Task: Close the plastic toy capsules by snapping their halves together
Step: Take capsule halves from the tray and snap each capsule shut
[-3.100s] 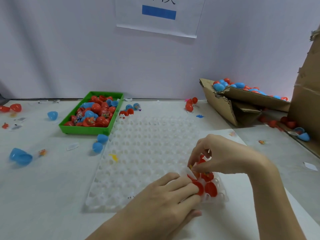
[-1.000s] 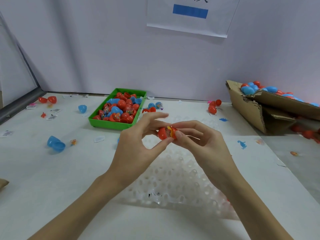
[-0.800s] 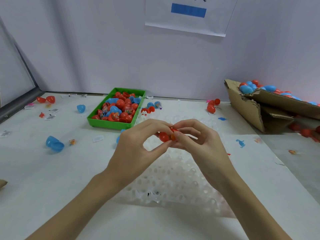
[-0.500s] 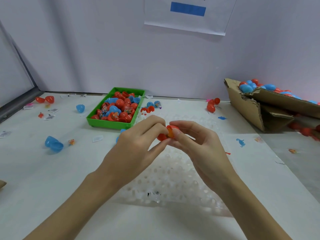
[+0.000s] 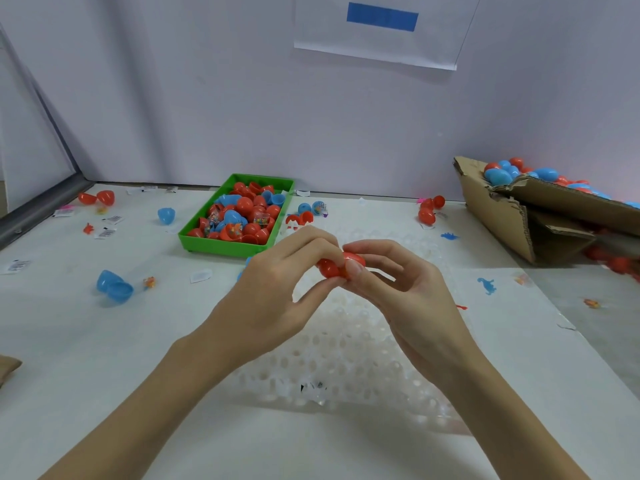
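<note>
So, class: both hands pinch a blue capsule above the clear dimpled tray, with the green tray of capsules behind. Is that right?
Not quite. The head view shows the capsule is red, not blue. The rest holds: the left hand and right hand pinch it above the clear dimpled tray, with the green tray behind.

The red capsule [image 5: 341,266] is glossy plastic with a bright highlight. The green tray [image 5: 221,244] is smooth plastic. The clear dimpled sheet [image 5: 346,358] is thin shiny plastic. The box [image 5: 498,216] is rough brown corrugated cardboard with torn edges. The worktop [image 5: 86,341] looks matt white; the wall sheet [image 5: 377,46] is paper.
</note>
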`<state>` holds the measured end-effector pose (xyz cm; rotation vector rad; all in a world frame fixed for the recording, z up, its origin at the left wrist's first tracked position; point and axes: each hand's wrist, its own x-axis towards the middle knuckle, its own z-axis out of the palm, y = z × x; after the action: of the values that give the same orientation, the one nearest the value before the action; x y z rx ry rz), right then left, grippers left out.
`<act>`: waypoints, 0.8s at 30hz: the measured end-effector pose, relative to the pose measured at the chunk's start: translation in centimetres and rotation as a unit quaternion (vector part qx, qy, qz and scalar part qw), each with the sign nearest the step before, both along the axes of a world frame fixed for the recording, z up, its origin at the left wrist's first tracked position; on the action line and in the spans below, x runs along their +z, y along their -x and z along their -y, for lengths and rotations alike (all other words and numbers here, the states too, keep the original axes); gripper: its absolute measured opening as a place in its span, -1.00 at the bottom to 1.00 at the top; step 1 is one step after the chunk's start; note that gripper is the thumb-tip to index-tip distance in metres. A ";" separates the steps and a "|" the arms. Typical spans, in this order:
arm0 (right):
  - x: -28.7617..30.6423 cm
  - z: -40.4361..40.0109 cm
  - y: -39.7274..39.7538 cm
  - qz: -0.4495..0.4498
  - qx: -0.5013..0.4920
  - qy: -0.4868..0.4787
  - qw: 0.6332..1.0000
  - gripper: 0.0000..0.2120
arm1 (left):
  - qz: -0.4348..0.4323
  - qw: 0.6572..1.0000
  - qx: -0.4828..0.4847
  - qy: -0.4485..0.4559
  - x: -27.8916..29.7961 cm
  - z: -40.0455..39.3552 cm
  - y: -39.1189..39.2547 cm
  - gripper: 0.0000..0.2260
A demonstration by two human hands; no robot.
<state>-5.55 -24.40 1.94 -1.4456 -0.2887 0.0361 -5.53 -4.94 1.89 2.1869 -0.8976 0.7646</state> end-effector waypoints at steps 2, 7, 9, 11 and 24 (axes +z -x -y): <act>0.1 0.0 0.0 0.010 0.000 -0.003 1.000 -0.77 | -0.022 0.999 -0.009 0.041 0.0 0.1 0.0 -0.81; 0.4 0.2 0.0 0.023 -0.008 -0.006 1.000 -0.77 | -0.157 0.961 -0.042 0.223 0.0 0.4 0.4 -0.58; 0.4 0.2 0.0 0.034 -0.014 -0.006 0.999 -0.77 | -0.175 0.950 -0.052 0.253 -0.1 0.5 0.4 -0.62; 0.4 0.1 0.2 0.047 -0.030 -0.004 0.998 -0.77 | -0.193 0.940 -0.063 0.275 0.0 0.5 0.4 -0.64; 0.3 -0.2 0.6 0.165 -0.078 0.058 0.982 -0.78 | -0.141 0.965 -0.021 0.220 0.4 0.6 0.7 -0.63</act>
<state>-6.18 -24.20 2.28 -1.5846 -0.4490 -0.3210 -6.20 -5.51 2.29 1.8165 -0.5635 0.5485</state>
